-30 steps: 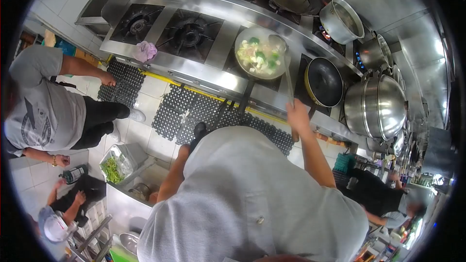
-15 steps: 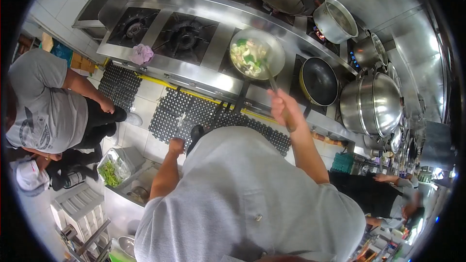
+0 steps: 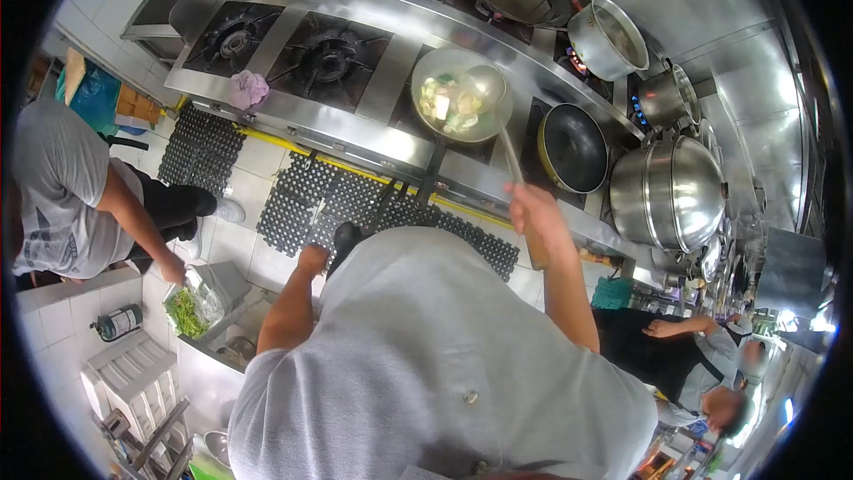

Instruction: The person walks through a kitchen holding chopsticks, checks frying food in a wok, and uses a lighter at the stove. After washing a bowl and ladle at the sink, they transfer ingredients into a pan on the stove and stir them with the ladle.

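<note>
My right hand [image 3: 540,220] is closed around the wooden-ended handle of a metal ladle [image 3: 485,86]. The ladle's bowl is over the right part of a light-coloured pan [image 3: 427,68] on the stove. Pale and green pieces of food [image 3: 451,105] lie in the pan; a dark handle [image 3: 433,171] sticks out from its near side. My left hand [image 3: 312,259] hangs low at my side, above the floor mat, away from the pan. Its fingers are foreshortened and hard to make out.
Right of the pan sits a black frying pan [image 3: 573,149], then a large steel pot [image 3: 666,193]. A purple cloth [image 3: 249,90] lies on the stove's front edge. At left, a co-worker's hand [image 3: 171,269] is at a container of greens [image 3: 185,311]. Another person [image 3: 653,351] stands right.
The ladle's bowl is now visible at the pan's right side, and my right hand has shifted lower. The left co-worker's arm has reached down to the greens. The view has shifted slightly.
</note>
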Demonstrator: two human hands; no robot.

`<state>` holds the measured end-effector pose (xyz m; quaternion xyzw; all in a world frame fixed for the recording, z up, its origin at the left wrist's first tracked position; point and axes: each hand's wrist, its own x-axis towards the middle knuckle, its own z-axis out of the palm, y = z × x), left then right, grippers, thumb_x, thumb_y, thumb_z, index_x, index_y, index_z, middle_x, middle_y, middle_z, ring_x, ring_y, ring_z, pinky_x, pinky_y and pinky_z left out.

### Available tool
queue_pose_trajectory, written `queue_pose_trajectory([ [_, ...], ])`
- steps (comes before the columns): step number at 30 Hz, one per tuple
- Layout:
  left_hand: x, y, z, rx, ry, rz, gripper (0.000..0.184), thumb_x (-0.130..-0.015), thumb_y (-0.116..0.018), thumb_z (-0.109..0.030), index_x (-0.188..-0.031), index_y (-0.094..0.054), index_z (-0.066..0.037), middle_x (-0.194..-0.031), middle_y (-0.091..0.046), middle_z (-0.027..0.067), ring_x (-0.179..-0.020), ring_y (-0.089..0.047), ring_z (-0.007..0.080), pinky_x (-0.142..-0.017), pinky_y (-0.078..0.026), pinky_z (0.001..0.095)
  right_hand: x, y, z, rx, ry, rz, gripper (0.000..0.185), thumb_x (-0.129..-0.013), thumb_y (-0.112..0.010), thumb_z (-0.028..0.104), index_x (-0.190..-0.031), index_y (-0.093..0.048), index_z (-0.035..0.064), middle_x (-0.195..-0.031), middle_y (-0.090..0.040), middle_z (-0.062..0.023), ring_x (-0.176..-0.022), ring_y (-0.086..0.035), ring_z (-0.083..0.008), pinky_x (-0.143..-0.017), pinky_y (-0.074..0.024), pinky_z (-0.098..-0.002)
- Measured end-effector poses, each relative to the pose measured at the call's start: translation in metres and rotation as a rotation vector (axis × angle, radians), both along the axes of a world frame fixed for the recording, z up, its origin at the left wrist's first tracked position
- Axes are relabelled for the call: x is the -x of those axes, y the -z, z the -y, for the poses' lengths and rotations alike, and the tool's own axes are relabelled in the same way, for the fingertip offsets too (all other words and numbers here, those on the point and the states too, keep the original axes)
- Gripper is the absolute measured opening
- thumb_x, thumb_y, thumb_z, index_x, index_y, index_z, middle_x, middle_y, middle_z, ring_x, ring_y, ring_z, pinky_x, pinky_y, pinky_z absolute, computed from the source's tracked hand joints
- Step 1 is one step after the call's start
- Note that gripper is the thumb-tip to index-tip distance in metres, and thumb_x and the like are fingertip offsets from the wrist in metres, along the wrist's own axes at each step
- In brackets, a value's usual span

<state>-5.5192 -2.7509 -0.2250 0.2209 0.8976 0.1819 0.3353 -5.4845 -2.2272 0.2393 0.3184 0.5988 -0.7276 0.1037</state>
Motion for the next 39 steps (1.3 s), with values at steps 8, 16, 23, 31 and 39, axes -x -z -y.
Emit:
queue_pose_trajectory([
  [8, 0.021, -0.032, -0.028, -0.045, -0.139, 0.121, 0.014, -0.078, -0.072, -0.013, -0.091, -0.077, -0.011, -0.098, -0.077, 0.0150, -0.099, -0.075, 0.0359, -0.085, -0.061, 0.0485, 0.000, 0.029, -0.002, -0.875, -0.165, 0.065, 0.030, -0.104, -0.064, 0.027, -0.103, -0.062, -0.0030, -0.074, -0.064, -0.0134, -0.056, -0.066, -0.0236, -0.054, -0.0529, -0.0396],
  [16, 0.016, -0.066, -0.049, -0.141, -0.169, -0.031, 0.017, -0.083, -0.067, -0.018, -0.091, -0.079, -0.008, -0.098, -0.078, 0.0175, -0.096, -0.076, 0.0379, -0.085, -0.062, 0.0491, -0.006, 0.094, 0.006, -0.586, -0.102, 0.048, 0.030, -0.107, -0.062, 0.030, -0.100, -0.062, 0.0010, -0.075, -0.063, -0.0094, -0.059, -0.065, -0.0210, -0.057, -0.0528, -0.0379],
  [23, 0.006, -0.054, -0.041, 0.027, -0.081, -0.040, 0.021, -0.091, -0.062, -0.020, -0.094, -0.080, -0.010, -0.098, -0.078, 0.0197, -0.095, -0.077, 0.0377, -0.088, -0.062, 0.0480, 0.013, 0.061, 0.025, 0.375, 0.108, -0.020, 0.033, -0.110, -0.061, 0.034, -0.121, -0.063, 0.0033, -0.077, -0.054, 0.0032, -0.062, -0.052, -0.0093, -0.055, -0.0434, -0.0262],
  [31, -0.005, 0.005, -0.023, 0.151, 0.176, -0.137, 0.028, -0.093, -0.062, -0.023, -0.108, -0.080, -0.007, -0.115, -0.077, 0.0186, -0.110, -0.074, 0.0375, -0.093, -0.062, 0.0491, 0.006, 0.024, 0.020, 0.316, 0.113, 0.005, 0.038, -0.110, -0.062, 0.036, -0.130, -0.060, 0.0028, -0.077, -0.053, 0.0031, -0.062, -0.050, -0.0088, -0.055, -0.0422, -0.0270],
  [39, -0.007, -0.012, -0.024, 0.074, 0.217, -0.101, 0.025, -0.091, -0.064, -0.019, -0.104, -0.081, -0.006, -0.109, -0.077, 0.0209, -0.106, -0.075, 0.0372, -0.091, -0.062, 0.0470, -0.009, 0.013, 0.013, -0.133, -0.054, -0.001, 0.032, -0.109, -0.063, 0.034, -0.107, -0.064, 0.0026, -0.072, -0.058, 0.0015, -0.053, -0.056, -0.0110, -0.048, -0.0454, -0.0273],
])
